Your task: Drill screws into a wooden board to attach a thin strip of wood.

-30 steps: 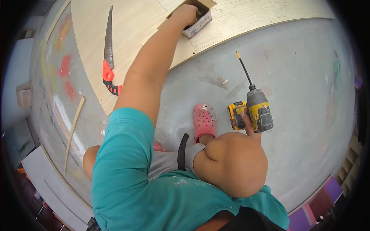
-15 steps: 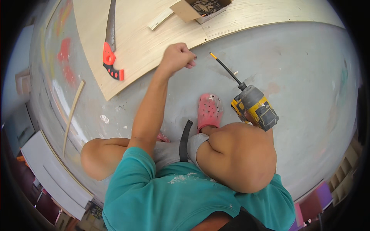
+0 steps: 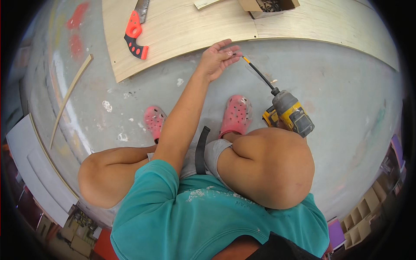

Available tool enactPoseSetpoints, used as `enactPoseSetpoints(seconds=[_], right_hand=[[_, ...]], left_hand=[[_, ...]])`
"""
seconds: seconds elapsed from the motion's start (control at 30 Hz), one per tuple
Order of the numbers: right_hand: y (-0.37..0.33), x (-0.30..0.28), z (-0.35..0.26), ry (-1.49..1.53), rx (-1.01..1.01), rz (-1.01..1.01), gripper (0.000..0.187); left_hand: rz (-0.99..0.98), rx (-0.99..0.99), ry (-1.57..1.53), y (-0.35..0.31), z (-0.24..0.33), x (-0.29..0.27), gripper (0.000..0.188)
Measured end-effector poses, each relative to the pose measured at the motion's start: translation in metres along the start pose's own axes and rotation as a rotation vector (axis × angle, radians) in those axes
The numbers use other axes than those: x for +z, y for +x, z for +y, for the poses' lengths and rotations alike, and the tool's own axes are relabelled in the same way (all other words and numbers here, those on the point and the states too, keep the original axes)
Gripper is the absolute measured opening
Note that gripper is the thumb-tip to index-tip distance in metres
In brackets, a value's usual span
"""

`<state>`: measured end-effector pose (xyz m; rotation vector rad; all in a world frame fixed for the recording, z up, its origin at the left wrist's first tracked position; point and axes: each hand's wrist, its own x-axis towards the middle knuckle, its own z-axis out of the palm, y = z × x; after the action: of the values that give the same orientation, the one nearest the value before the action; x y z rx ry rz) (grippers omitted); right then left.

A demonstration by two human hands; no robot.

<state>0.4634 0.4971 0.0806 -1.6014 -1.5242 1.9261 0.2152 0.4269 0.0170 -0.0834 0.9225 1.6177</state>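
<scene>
My left hand (image 3: 215, 60) is turned palm up over the grey floor, beside the near edge of the plywood. Thumb and fingertips pinch a small dark screw (image 3: 234, 54), while the other fingers stay stretched. Just to its right is the tip of a long black and yellow driver bit (image 3: 258, 73). That bit is fitted in a yellow and black impact driver (image 3: 293, 113), pointing up and left. My right hand (image 3: 281, 125) grips the driver's handle, mostly hidden behind the tool and my right knee.
A handsaw with a red and black handle (image 3: 134, 31) lies on the plywood sheet (image 3: 190, 32). Farther back are a cardboard box (image 3: 277, 12) of dark screws and a wood offcut (image 3: 206, 3). A thin wood strip (image 3: 69, 97) lies at left, a white panel (image 3: 37, 167) below it.
My left hand has turned from a closed, palm-down pose to palm up, bringing the screw close to the bit tip. The driver stays nearly still, and the whole view has shifted slightly.
</scene>
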Motion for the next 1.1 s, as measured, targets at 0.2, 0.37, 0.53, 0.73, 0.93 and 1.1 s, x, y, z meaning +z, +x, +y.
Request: enactPoseSetpoints(seconds=[0.2, 0.37, 0.53, 0.73, 0.93, 1.1], right_hand=[[-0.033, -0.006, 0.005, 0.007, -0.001, 0.024, 0.022], [-0.054, -0.015, 0.004, 0.015, -0.004, 0.048, 0.023], [-0.072, -0.045, 0.004, 0.018, -0.004, 0.038, 0.023], [-0.072, -0.05, -0.003, 0.011, 0.001, 0.033, 0.024], [-0.089, -0.048, -0.025, -0.029, -0.004, 0.007, 0.025], [-0.095, -0.017, -0.056, -0.157, -0.068, -0.032, 0.025]], left_hand=[[0.022, 0.011, -0.008, -0.011, -0.006, 0.002, 0.053], [-0.122, 0.017, 0.006, -0.015, -0.009, 0.013, 0.066], [-0.191, 0.022, 0.017, -0.018, -0.011, 0.014, 0.071], [-0.254, -0.022, 0.063, -0.022, -0.017, 0.017, 0.074], [-0.069, -0.034, -0.318, -0.025, -0.055, 0.026, 0.042], [-0.07, -0.041, -0.543, -0.03, -0.057, 0.034, 0.015]])
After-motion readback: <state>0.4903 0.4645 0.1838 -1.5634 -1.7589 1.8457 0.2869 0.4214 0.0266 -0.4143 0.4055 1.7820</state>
